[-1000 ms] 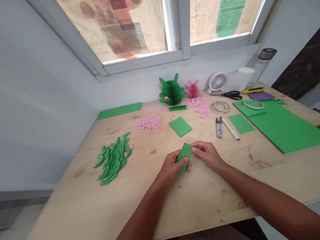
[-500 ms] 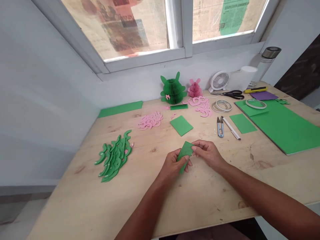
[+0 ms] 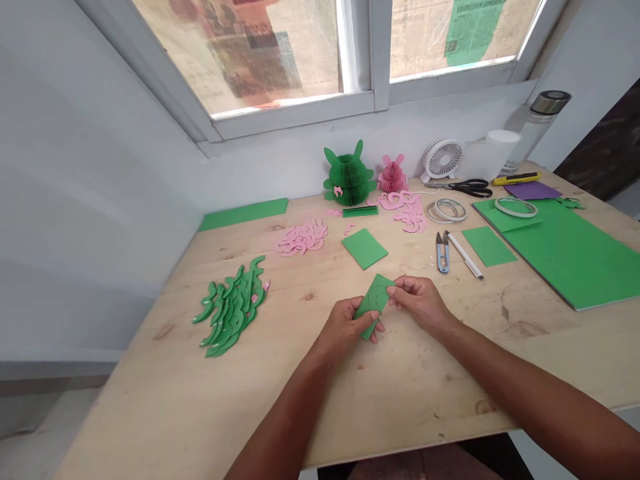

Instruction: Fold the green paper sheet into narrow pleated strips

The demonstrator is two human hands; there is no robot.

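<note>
Just beyond the right hand, blue-handled steel thread snips and a slim white pen; farther off, black-handled scissors, pale rolls of tape, and a small white desk fan below the window.

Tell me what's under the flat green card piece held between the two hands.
Pale wooden tabletop shows around the flat green card piece, gripped by the left hand and right hand; the patch straight beneath it is covered, so anything there cannot be seen.
</note>
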